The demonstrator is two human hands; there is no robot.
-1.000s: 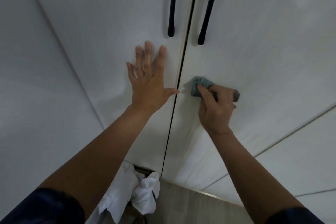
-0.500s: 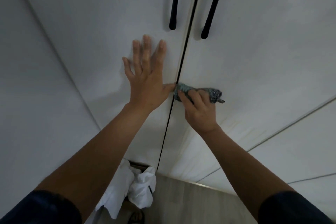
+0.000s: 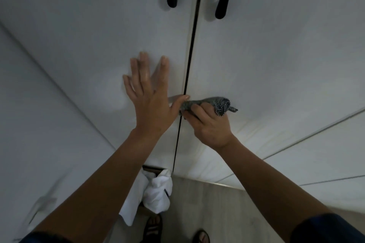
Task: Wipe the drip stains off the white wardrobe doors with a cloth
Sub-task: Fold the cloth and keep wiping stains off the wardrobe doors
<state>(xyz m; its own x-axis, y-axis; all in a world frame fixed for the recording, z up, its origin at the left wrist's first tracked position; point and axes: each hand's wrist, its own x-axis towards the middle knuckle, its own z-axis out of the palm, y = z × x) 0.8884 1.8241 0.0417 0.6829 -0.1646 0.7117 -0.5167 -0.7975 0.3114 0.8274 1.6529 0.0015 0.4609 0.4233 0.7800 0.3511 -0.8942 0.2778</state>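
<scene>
My right hand [image 3: 209,124] has slid the cloth [image 3: 215,103] leftward since a second ago. It has left the open face of the right door [image 3: 276,55] and now sits at the dark seam [image 3: 192,45], meeting the thumb of my left hand [image 3: 150,104]. I judge this pass works the door's edge. My right fingers curl tight round the cloth, a nubbly grey knit bunched into a roll (its tail pokes out right of the grip). The left hand lies flat, fingers straight, on the smooth matte left door [image 3: 88,35].

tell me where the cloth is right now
In the head view the cloth is bunched in the right hand, against the right door beside the centre gap, almost touching the left hand thumb.
</scene>
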